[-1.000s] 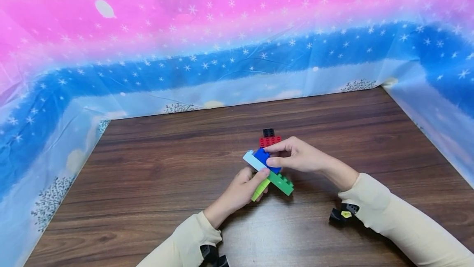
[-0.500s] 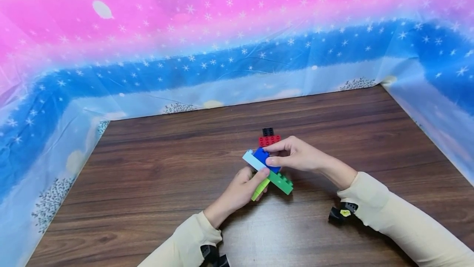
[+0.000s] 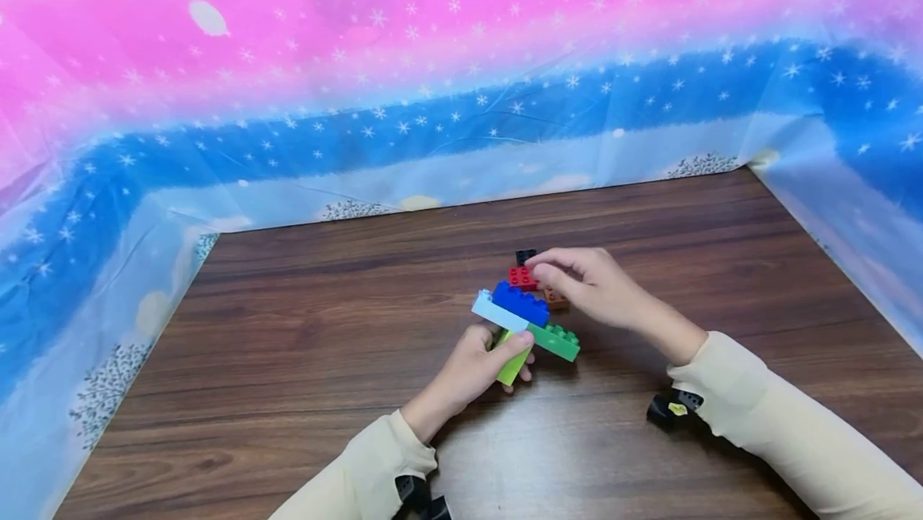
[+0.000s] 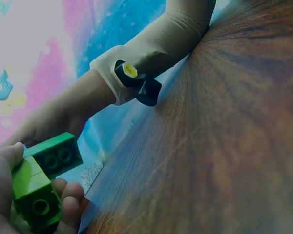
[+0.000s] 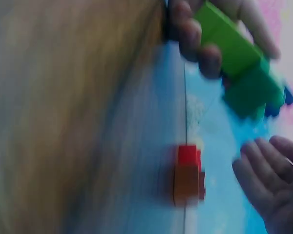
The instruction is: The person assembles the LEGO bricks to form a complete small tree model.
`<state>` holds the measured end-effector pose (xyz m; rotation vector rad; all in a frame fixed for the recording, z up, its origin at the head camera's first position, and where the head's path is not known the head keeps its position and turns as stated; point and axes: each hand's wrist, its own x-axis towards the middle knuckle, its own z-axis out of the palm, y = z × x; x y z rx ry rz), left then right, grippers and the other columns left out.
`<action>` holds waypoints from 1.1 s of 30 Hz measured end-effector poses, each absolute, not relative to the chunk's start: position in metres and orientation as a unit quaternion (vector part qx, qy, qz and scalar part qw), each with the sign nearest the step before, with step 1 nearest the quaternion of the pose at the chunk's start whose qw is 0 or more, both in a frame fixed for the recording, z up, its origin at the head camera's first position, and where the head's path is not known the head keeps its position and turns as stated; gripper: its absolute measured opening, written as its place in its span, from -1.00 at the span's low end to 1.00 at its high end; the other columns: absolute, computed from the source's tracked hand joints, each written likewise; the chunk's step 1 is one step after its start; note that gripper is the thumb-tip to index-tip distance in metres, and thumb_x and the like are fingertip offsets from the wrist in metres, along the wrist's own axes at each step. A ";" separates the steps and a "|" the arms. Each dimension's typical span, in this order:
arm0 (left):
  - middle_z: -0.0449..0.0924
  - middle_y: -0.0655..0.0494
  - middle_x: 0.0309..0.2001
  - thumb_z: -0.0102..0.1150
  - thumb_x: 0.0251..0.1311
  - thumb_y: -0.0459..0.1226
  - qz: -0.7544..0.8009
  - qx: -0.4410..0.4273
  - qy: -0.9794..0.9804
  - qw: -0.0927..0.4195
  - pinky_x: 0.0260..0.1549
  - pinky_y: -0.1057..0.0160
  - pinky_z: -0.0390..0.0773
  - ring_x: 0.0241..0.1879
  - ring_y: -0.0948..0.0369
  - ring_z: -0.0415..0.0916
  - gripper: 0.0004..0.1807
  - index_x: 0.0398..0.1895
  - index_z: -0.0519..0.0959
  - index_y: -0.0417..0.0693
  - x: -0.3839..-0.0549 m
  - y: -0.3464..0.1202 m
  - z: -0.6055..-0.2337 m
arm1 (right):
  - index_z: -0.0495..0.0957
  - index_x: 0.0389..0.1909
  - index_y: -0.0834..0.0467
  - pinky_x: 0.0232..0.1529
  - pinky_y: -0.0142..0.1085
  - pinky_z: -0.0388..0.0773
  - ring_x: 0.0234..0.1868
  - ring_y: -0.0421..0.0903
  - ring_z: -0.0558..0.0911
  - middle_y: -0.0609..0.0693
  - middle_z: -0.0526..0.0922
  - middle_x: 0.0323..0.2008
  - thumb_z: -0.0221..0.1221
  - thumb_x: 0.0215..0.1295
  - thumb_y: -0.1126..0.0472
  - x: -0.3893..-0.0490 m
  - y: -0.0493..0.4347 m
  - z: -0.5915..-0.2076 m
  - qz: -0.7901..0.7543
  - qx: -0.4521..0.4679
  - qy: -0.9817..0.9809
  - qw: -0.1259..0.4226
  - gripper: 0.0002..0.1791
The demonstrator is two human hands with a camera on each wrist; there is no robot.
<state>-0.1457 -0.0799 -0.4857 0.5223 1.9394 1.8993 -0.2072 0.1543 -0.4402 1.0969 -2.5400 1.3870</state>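
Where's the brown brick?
In the head view, the brown brick is on the table, right of the picture's middle, beside the red brick and close to the right hand.

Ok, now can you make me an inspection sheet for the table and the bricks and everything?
Surface: brown wood-look table, with a shiny patch of light near the front.
Job's things: lime brick, light blue brick and green brick in one build, blue brick on top; red brick, brown brick and black brick behind it, on the table.
Clutter: nothing seen.
Hands: left hand grips the build by the lime brick; right hand is near the red brick, holding nothing.
Cables: nothing seen.
Surroundings: pink-and-blue cloth with snowflakes, along the table's far and side edges.
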 end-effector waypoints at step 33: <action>0.50 0.14 -0.52 0.34 0.41 -0.26 0.689 0.161 0.685 0.171 -0.54 0.33 0.49 -0.59 0.25 0.39 -0.76 0.00 0.58 -0.21 -0.145 -0.081 -0.483 | 0.61 -0.41 0.01 -0.41 -0.31 0.54 -0.45 -0.23 0.55 -0.22 0.67 -0.43 0.46 0.26 0.28 -0.217 0.173 -0.440 0.326 0.365 -0.867 -0.096 -0.80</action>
